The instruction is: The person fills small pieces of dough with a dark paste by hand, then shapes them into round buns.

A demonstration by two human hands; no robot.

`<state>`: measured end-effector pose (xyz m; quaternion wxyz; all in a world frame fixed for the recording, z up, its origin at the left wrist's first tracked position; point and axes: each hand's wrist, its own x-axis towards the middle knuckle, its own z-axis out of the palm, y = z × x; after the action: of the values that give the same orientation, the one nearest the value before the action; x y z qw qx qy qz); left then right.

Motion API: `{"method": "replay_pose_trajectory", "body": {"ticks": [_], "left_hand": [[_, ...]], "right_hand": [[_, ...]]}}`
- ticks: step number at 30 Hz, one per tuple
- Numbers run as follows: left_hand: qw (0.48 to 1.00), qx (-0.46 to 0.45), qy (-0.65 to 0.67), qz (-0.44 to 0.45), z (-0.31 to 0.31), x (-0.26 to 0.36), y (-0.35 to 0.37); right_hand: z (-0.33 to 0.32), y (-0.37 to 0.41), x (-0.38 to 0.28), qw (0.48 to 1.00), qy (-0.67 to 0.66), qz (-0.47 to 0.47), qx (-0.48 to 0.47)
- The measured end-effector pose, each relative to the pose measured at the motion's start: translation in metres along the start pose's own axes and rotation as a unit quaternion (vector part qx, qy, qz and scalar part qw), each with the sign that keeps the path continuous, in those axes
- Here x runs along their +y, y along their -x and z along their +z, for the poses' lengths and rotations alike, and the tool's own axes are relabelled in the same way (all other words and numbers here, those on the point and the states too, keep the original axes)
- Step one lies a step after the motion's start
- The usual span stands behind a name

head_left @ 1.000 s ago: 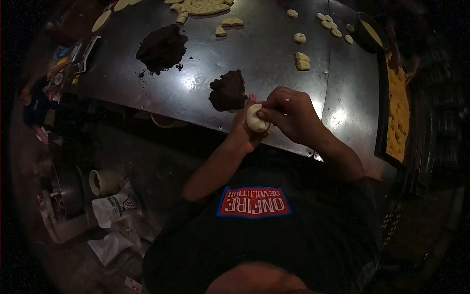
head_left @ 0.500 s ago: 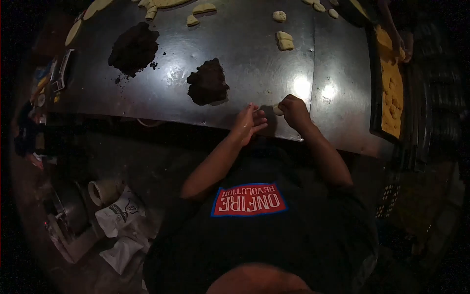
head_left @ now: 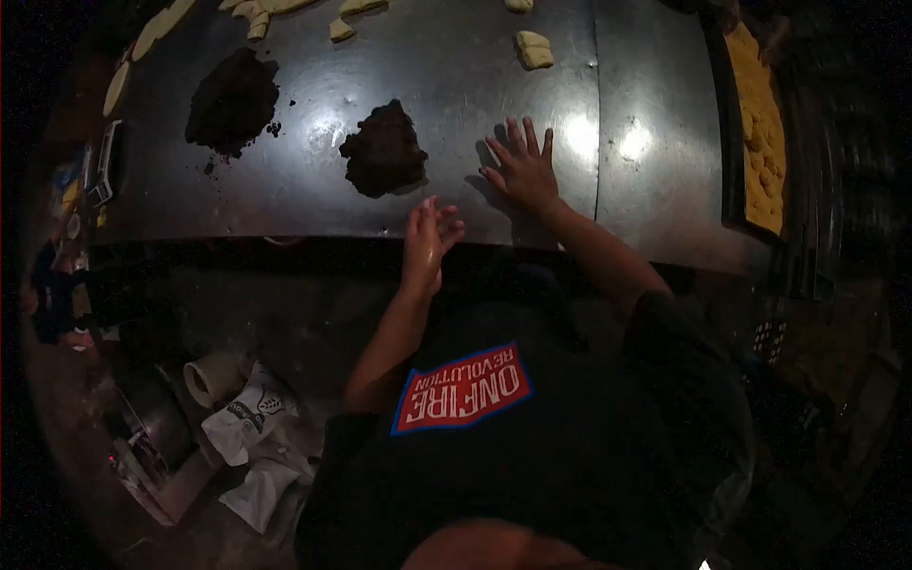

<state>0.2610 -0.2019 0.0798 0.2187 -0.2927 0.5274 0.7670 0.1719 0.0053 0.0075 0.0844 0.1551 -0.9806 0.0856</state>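
My right hand (head_left: 524,176) is spread over the metal table, palm down with its fingers stretched apart. Whatever lies beneath that palm is hidden. Close to the table's front edge is my left hand (head_left: 429,237), its fingers loosely curved and apart, with nothing visible in them. Just beyond my left hand sits a dark brown crumbly mound (head_left: 385,150). A cut piece of pale dough (head_left: 534,50) rests farther back, past my right fingertips.
A second dark mound (head_left: 233,100) lies to the left on the metal table (head_left: 313,204). More dough pieces (head_left: 256,19) are at the back. On the right stands a dark tray of yellow-orange filling (head_left: 758,133), with another person's hand behind it. White bags (head_left: 256,427) lie on the floor.
My right hand has gone from pinching a small pale dough piece to spreading flat, farther from the edge; that piece is out of sight. My left hand has moved left. The view has shifted slightly.
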Motion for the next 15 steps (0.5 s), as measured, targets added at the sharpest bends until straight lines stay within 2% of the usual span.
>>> {"method": "replay_pose_trajectory", "body": {"ticks": [2, 3, 5, 6, 8, 9, 10, 11, 12, 13, 15], "left_hand": [[0.997, -0.047, 0.03, 0.057, 0.0, 0.004, -0.003], [0.997, -0.049, 0.031, 0.055, 0.0, 0.006, 0.002], [0.995, -0.062, 0.032, 0.072, -0.002, 0.01, 0.007], [0.995, -0.064, 0.033, 0.071, -0.005, 0.01, 0.009], [0.994, -0.05, 0.033, 0.087, -0.011, 0.009, 0.011], [0.995, -0.049, 0.033, 0.085, -0.013, 0.009, 0.012], [0.995, -0.043, 0.036, 0.079, -0.014, 0.01, 0.012], [0.996, -0.037, 0.038, 0.073, -0.014, 0.011, 0.012], [0.996, -0.038, 0.034, 0.074, -0.013, 0.013, 0.013], [0.995, -0.042, 0.033, 0.079, -0.008, 0.017, 0.007], [0.996, -0.048, 0.022, 0.066, -0.005, 0.013, 0.013]], "right_hand": [[-0.004, -0.002, -0.001, 0.999, -0.011, 0.028, -0.025], [-0.004, -0.006, 0.003, 0.999, -0.008, 0.029, -0.026], [-0.002, -0.025, 0.014, 0.965, -0.09, 0.113, -0.22], [-0.019, -0.031, 0.013, 0.965, -0.088, 0.114, -0.219], [-0.066, -0.049, 0.009, 0.954, -0.019, 0.093, -0.286], [-0.048, -0.033, 0.009, 0.953, -0.02, 0.093, -0.288], [-0.014, -0.007, 0.011, 0.986, 0.012, 0.07, -0.151], [-0.013, 0.006, 0.001, 0.998, 0.044, 0.048, -0.011], [-0.014, 0.01, 0.0, 0.993, 0.066, 0.072, -0.064], [-0.012, -0.003, 0.006, 0.994, 0.07, 0.071, -0.053], [-0.008, 0.002, 0.007, 0.989, -0.014, 0.128, -0.07]]}}
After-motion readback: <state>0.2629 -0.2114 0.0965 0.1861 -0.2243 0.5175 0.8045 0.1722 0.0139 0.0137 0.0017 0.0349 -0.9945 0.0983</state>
